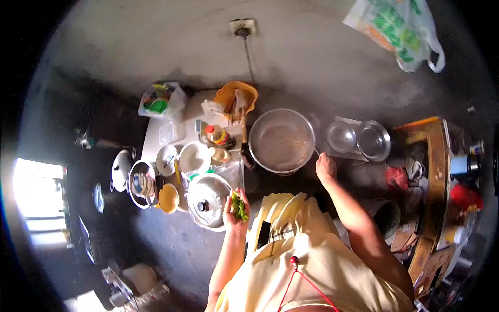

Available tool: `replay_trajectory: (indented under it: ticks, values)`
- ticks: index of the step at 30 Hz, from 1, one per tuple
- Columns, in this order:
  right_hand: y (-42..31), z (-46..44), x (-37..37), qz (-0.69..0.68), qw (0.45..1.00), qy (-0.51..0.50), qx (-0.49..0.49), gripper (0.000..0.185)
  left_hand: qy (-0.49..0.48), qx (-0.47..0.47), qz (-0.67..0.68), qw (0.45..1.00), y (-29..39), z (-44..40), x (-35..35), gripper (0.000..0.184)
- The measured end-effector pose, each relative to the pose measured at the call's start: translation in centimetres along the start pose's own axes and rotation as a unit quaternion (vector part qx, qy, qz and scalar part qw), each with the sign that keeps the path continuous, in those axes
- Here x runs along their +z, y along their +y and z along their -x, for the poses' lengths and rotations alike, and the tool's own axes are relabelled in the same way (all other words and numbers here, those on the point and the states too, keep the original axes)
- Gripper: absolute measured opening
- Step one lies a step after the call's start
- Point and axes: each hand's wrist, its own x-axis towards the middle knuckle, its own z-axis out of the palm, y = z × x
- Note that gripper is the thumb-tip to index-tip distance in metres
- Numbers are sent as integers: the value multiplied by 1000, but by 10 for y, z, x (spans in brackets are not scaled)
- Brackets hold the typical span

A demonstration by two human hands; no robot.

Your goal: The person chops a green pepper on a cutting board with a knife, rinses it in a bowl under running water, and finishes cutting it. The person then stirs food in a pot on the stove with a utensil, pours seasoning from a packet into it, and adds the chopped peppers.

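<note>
Cupped in my left hand (pixel 237 216) is a small heap of green vegetable pieces (pixel 239 207); their exact kind is not clear. That hand is beside a lidded metal pot (pixel 208 202) with a black knob. At the right rim of a large, wide metal pan (pixel 281 140), my right hand (pixel 326 167) is closed. A thin metal piece (pixel 316 152) shows between its fingers and the rim; whether it is a utensil or the pan's handle, I cannot tell. The inside of the pan looks wet or greasy, without food that I can make out.
Left of the pan, the table bears a red-capped bottle (pixel 214 131), a white bowl (pixel 195 157), an orange basket (pixel 240 98) and a bowl with stacked dishes (pixel 143 183). Two metal basins (pixel 373 140) stand right. A plastic bag (pixel 397 31) hangs above; a wooden shelf (pixel 436 182) is far right.
</note>
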Motion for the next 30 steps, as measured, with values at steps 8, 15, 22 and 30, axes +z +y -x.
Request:
replay_trajectory:
  ticks: [8,15,22,30]
  values:
    - [-45,-9,29,-2,961,-199,-193,25,26,113,91,989,41,76,-25,24]
    - [-46,52,-36,-16,937,-243,-251,25,10,97,123,988,43,63,-27,24]
    - [-43,22,-9,73,974,-153,-148,27,-18,50,86,995,39,49,0,26]
    - [-35,-11,36,-130,984,-121,-13,30,-21,57,61,996,51,53,0,26]
